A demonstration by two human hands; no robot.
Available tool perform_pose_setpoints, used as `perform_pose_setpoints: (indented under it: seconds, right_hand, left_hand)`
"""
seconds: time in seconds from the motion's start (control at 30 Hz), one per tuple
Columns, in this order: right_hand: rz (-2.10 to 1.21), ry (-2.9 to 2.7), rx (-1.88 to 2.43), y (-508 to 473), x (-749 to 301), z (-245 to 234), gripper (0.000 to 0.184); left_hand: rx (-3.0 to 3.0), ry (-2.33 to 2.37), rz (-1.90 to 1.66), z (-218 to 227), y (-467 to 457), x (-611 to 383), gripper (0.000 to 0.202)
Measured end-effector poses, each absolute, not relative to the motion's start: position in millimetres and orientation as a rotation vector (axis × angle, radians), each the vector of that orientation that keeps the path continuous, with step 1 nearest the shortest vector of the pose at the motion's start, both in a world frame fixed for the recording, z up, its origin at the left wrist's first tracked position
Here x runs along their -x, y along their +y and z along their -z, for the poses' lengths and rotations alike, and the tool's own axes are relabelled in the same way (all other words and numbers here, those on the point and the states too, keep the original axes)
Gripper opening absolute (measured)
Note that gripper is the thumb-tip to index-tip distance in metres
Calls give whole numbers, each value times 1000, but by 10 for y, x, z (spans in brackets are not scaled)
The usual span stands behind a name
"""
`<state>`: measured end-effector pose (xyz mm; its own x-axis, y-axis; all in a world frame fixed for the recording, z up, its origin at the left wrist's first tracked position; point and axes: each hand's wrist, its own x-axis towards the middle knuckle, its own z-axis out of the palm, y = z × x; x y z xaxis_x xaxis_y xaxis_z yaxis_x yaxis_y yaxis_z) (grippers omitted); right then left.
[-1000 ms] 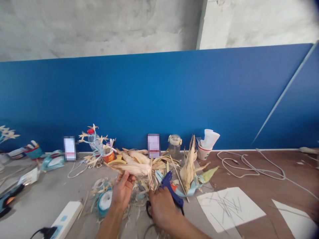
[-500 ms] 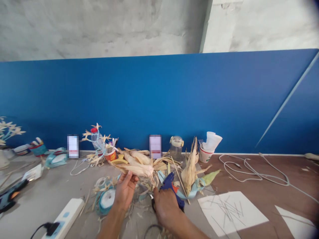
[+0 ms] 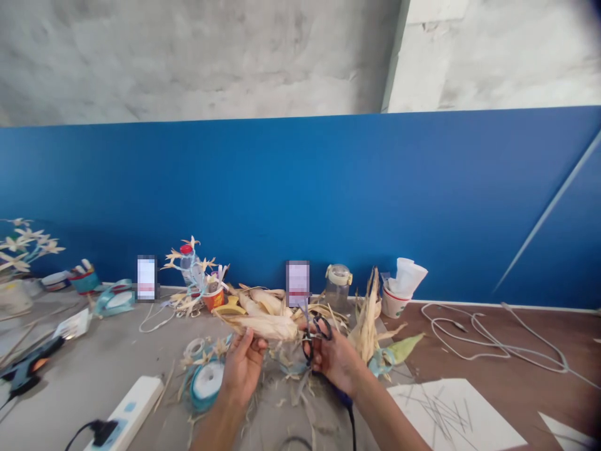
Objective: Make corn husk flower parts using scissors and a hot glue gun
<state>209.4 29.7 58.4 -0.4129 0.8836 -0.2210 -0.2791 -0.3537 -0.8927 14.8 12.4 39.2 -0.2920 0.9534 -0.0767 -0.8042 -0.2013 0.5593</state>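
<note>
In the head view my left hand (image 3: 243, 363) pinches a pale dried corn husk (image 3: 272, 327) between thumb and fingers. Its cut end points toward my right hand (image 3: 334, 357), which is closed around black-handled scissors (image 3: 308, 347). The scissors stand near the husk's right end; whether the blades touch it I cannot tell. Below my right hand lies a dark blue glue gun (image 3: 342, 396), mostly covered by the hand. A blue ribbon spool (image 3: 206, 383) lies left of my left hand. More husks (image 3: 370, 319) stand upright beyond my right hand.
A white power strip (image 3: 126, 413) and another glue gun (image 3: 30, 366) lie at left. Along the blue partition (image 3: 300, 188) stand a phone (image 3: 297, 282), a glass jar (image 3: 338, 285) and a paper cup (image 3: 395, 302). Thin wires rest on white paper (image 3: 451, 413); a white cable (image 3: 493, 351) lies behind.
My right hand has risen from the table beside the glue gun, now with the scissors in it near the husk. My left hand still holds the husk. The view has shifted slightly.
</note>
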Motion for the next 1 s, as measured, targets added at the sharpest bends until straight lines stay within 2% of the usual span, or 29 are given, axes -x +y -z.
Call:
perform_pose_setpoints:
  seconds: [0.07, 0.17, 0.37, 0.7, 0.87, 1.0]
  right_hand:
    - [-1901, -931, 790, 262, -2070, -581, 45]
    - [-1793, -962, 743, 196, -2003, -527, 37]
    - [-1717, -874, 764, 198, -1894, -470, 50]
    - [-1731, -958, 757, 217, -1870, -427, 46]
    - [-1512, -1082, 756, 209, -1764, -403, 43]
    - [-1336, -1158, 818, 196, -1737, -390, 37]
  left_hand:
    - [-325, 603, -1781, -382, 120, -173, 18]
    - [-304, 596, -1773, -380, 114, -195, 18]
    - [-366, 644, -1752, -416, 81, -226, 18]
    - [-539, 788, -1632, -354, 33, -257, 27]
    - [-650, 735, -1445, -338, -18, -380, 33]
    - [-707, 807, -1415, -285, -28, -476, 28]
